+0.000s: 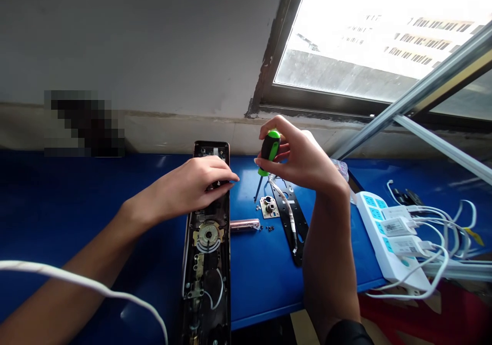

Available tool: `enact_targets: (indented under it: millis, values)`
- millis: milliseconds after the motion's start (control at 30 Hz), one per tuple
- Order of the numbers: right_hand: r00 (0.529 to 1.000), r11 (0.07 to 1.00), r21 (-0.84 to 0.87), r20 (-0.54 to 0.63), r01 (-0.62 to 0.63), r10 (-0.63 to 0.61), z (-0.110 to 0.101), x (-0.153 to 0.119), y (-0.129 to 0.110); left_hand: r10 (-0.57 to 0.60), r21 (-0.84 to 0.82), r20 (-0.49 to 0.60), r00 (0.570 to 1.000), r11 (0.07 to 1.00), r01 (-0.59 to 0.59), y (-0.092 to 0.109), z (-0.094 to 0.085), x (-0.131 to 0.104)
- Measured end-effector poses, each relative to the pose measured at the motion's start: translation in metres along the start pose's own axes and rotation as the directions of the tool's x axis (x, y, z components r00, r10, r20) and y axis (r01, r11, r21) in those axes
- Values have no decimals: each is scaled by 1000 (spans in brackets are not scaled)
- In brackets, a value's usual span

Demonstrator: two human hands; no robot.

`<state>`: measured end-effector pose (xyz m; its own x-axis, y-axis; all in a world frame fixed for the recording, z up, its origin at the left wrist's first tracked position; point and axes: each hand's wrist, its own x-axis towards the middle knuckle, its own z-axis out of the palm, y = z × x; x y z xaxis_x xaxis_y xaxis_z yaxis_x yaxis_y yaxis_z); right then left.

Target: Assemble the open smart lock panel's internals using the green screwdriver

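Observation:
A long black device housing [209, 268] lies open on the blue table, with a round metal part and white wires inside. My left hand [200, 183] rests over its upper part, thumb and fingers pinched near the right edge; what they hold, if anything, is hidden. Above the table to the right, my right hand [294, 155] grips a green and black screwdriver [269, 153], its shaft pointing down. Below the tip are small screws [270, 228] and a small square metal part [269, 207]. A black plate [289, 217] with a wrapped cable lies beside them.
A copper-coloured cylinder [245, 225] lies right of the housing. On the right, a white power strip [390, 242] holds several plugs and cables. A white cable [88, 283] crosses the lower left. Behind the blue table [265, 299] are a wall and window, with metal bars at the right.

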<state>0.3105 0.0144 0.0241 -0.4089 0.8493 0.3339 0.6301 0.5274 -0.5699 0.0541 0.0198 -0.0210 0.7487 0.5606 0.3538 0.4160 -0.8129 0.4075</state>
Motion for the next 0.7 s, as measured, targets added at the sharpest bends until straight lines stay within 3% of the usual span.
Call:
enact_targets:
  millis: [333, 533, 700]
  values:
    - [969, 977, 193, -241, 96, -47, -1, -1, -10, -19, -108, 170, 985, 993, 38, 3, -6, -5]
    - [922, 953, 262, -384, 153, -43, 0, 0, -14, -53, -102, 166, 985, 992, 71, 11, 3, -3]
    - [873, 953, 218, -481, 211, -83, 0, 2, -15, -77, -92, 153, 985, 992, 92, 13, 6, -3]
